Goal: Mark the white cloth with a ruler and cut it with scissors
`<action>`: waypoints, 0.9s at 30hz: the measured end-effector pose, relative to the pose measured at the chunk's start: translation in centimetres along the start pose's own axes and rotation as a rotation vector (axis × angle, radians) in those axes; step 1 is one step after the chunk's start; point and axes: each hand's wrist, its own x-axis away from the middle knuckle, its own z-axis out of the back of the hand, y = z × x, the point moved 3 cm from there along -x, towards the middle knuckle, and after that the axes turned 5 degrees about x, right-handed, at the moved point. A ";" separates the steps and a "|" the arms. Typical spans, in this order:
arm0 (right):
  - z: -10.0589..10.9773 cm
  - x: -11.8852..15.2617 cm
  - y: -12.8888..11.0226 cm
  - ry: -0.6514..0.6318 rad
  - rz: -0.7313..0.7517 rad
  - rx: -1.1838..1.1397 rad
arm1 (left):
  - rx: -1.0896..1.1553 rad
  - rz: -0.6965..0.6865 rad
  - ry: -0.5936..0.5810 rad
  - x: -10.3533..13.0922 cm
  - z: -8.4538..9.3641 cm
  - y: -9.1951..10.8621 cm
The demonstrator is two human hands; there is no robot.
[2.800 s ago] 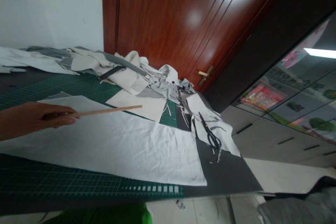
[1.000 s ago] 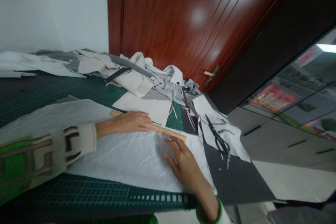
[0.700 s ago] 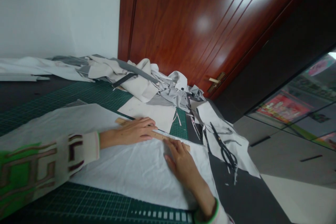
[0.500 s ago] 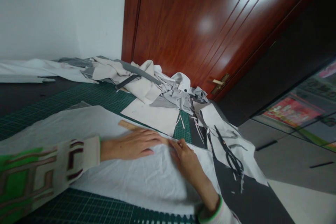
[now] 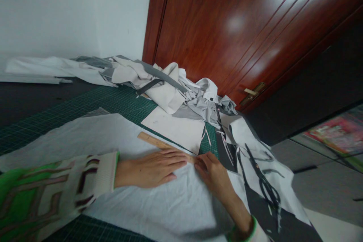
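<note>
A white cloth is spread over a green cutting mat. Along the cloth's far edge lies a wooden ruler. My left hand rests flat on the cloth, fingers stretched to the right with their tips over the ruler's near side. At the ruler's right end, my right hand has its thumb and fingers pinched together, pressed low to the cloth. What those fingertips hold, if anything, is hidden.
Black-handled scissors lie on white fabric at the right. A pale flat piece lies beyond the cloth. Behind it is a heap of white and grey fabric scraps, close to a brown wooden door.
The view has turned a little, so everything sits further right. My left hand has shifted slightly off the ruler, and more of the ruler shows. The right hand stays at its right end.
</note>
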 end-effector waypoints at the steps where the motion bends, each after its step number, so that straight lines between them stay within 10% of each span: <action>1: 0.0 0.0 0.0 0.009 0.009 0.003 | 0.000 0.009 0.006 0.1 -0.1 -0.1; 27: -1.4 0.4 0.4 0.183 0.000 -0.080 | -0.133 0.167 0.125 0.7 -1.6 0.4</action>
